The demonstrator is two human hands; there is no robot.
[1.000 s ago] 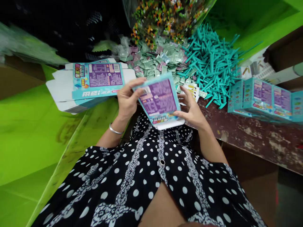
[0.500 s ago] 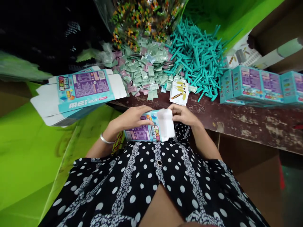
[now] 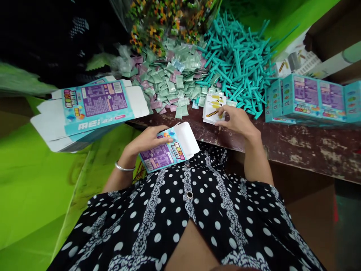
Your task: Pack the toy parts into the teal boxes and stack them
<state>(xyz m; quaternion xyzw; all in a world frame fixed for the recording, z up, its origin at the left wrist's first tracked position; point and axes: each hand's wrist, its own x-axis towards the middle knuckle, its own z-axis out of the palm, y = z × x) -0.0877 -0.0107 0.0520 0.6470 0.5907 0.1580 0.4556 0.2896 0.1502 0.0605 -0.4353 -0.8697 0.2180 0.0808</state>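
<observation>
My left hand (image 3: 152,140) is closed around a teal and purple printed carton (image 3: 160,156), held against my lap. The carton is tilted, and its white end flaps stick out toward the right. At the table's front edge lies a small stack of white printed cards (image 3: 211,109) with yellow pictures and a pickaxe drawing. My right hand (image 3: 235,122) pinches the right edge of this stack between bent fingers and thumb. How many cards are between the fingertips is hidden.
Flat unfolded cartons (image 3: 98,103) lie at the left. Small green and pink sachets (image 3: 175,82) are heaped at mid-table, beside a pile of teal plastic sticks (image 3: 237,60). Behind is a clear bag of orange and green pieces (image 3: 169,22). Filled-out boxes (image 3: 307,98) stand at the right.
My right hand has left the carton's flaps and moved up and right onto the card stack. The carton in my left hand has shifted slightly left and tilted.
</observation>
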